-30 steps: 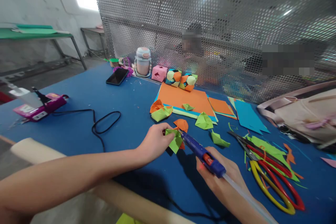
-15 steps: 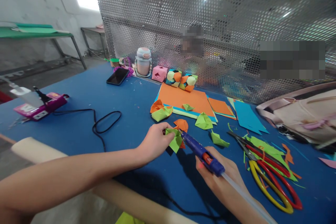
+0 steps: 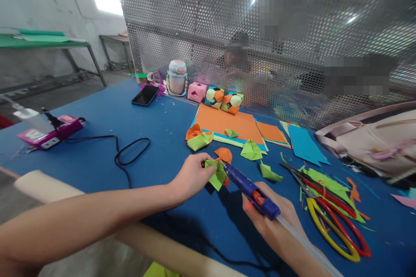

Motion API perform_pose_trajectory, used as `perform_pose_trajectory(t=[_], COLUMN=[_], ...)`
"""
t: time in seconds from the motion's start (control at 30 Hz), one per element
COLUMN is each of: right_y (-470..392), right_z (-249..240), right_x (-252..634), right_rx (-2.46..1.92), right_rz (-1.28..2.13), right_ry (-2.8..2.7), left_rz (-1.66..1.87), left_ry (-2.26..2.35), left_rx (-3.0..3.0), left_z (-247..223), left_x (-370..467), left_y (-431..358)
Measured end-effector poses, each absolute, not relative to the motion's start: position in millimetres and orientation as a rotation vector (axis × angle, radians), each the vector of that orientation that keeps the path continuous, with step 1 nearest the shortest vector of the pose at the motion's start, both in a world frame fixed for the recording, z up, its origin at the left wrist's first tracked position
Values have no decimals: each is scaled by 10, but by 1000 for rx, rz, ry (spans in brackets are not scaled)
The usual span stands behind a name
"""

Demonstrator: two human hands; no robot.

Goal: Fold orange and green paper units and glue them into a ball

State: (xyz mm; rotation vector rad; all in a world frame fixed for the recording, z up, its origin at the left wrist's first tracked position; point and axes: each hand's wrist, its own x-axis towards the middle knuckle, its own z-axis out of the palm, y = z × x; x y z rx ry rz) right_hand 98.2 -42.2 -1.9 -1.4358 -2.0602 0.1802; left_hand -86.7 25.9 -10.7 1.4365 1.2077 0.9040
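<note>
My left hand (image 3: 195, 173) pinches a folded green paper piece (image 3: 217, 176), with a bit of orange paper showing behind it. In my right hand (image 3: 269, 207) is a blue glue gun (image 3: 250, 188), a clear glue stick (image 3: 302, 240) trailing from its back end. The gun's nozzle points at the upper edge of the green piece and looks to be touching it or very close. Just beyond lies an orange folded piece (image 3: 224, 154). Other folded green pieces (image 3: 251, 150) rest nearby, and an orange and green joined piece (image 3: 199, 137) sits to the left.
Two scissors (image 3: 328, 212) lie among paper scraps at right. Behind are stacked orange sheets (image 3: 227, 121), paper balls (image 3: 214, 96), a pink paper cube (image 3: 196, 92), a bottle (image 3: 177, 78) and a phone (image 3: 145, 95). A power strip (image 3: 55, 132) with a black cord stands left; a bag (image 3: 373, 143) right.
Both hands, the glue gun and the green piece stay almost in place. The view has shifted slightly, moving the items at right a little to the left.
</note>
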Motion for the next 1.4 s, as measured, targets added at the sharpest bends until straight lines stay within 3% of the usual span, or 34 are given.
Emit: perform_pose_trajectory(t=[1.4], right_y=[-491], right_z=[14], right_x=[939], right_rx=[-1494], right_rz=[207], right_ry=[-2015], left_rz=[930], left_ry=[1185], left_rx=[1568], left_z=[-125], left_x=[-888], left_y=[240])
